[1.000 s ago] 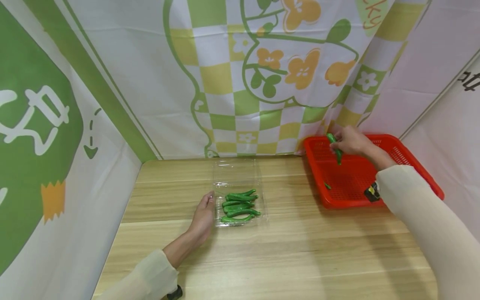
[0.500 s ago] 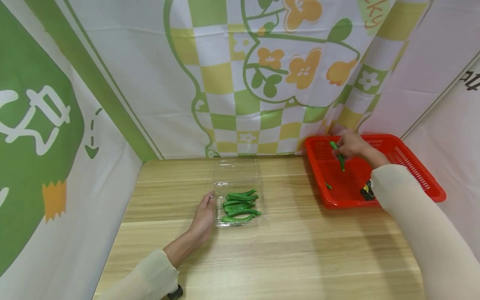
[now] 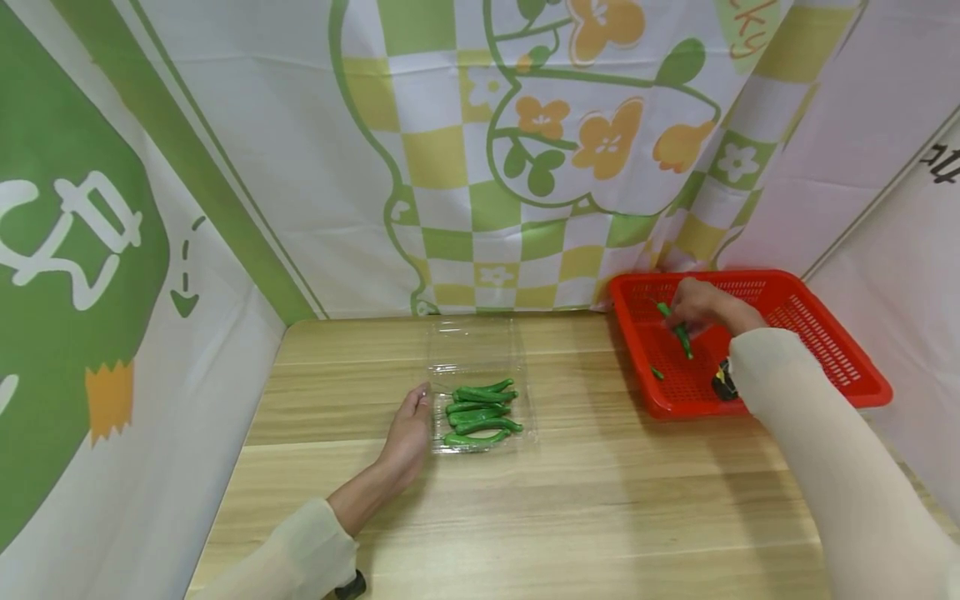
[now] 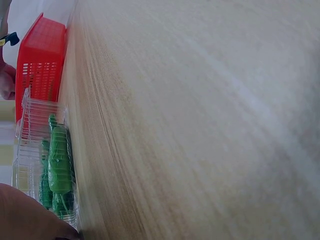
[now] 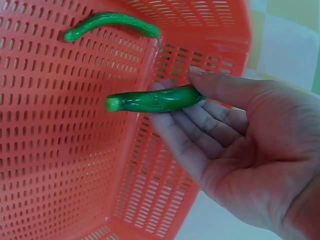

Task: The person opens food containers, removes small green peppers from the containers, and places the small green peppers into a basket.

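My left hand (image 3: 405,433) holds the left edge of a clear plastic clamshell box (image 3: 527,417), whose lid stands open toward the back. Several green chili peppers (image 3: 480,414) lie side by side in it; the left wrist view shows one pepper (image 4: 60,160) through the clear wall. On the right, my right hand (image 3: 701,307) reaches inside a red basket (image 3: 652,408) and holds one green chili pepper (image 5: 155,100) between thumb and fingers, its stem end near the thumb. Another curved chili pepper (image 5: 112,21) lies on the basket floor.
The wooden table (image 3: 570,517) backs onto a printed curtain (image 3: 495,192), with fabric walls on both sides. The slotted basket stands in the back right corner, its raised rim around my right hand. Bare tabletop separates box and basket.
My right hand has moved lower into the red basket and slightly toward me, with the chili pepper in its fingers. The left hand and the plastic box have stayed in place.
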Motion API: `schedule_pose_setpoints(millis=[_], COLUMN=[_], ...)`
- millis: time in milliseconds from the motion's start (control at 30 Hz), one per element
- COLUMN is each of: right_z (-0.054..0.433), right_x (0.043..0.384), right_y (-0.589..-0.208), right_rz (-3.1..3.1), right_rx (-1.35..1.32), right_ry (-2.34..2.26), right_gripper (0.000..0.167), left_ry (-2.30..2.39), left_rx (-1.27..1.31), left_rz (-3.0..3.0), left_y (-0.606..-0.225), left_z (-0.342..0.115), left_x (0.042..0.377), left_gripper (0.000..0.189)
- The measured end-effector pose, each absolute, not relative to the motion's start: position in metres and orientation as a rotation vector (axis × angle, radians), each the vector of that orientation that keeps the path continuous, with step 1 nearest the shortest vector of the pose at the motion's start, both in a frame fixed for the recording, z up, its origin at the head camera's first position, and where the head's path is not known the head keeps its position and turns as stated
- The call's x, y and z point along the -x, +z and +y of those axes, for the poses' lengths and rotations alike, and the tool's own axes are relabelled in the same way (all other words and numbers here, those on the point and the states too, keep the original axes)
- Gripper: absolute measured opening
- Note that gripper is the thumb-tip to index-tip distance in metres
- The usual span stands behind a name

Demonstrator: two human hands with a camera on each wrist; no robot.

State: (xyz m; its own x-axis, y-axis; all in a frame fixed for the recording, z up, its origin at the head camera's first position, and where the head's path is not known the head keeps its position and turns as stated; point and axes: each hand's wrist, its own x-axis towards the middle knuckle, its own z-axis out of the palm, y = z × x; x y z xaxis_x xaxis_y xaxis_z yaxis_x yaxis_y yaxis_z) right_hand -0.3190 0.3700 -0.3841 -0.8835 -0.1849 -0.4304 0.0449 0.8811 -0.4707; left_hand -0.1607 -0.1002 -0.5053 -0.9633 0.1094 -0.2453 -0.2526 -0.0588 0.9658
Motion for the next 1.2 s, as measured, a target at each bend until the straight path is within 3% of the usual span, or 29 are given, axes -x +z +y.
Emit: schedule_pose_setpoints(millis=[633, 1000, 1200], right_z=[0.354, 0.352, 0.350], right_x=[0.327, 0.323, 0.322], right_y=[-0.410, -0.409, -0.411], right_rz=[2.491, 2.473, 2.481], right_rx=[-0.036, -0.045, -0.053], right_ry=[-0.499, -0.476, -0.438], right_gripper=[0.032, 0.017, 0.021], left_ry=[2.115, 2.108, 2.093], left_rx=[0.167, 0.176, 0.184], left_rz=[1.973, 1.969, 1.972], left_y=[-0.503, -0.502, -0.503], left_z=[-0.099, -0.099, -0.100], left_x=[0.161, 0.161, 0.161], left_gripper=[0.054, 0.054, 0.054])
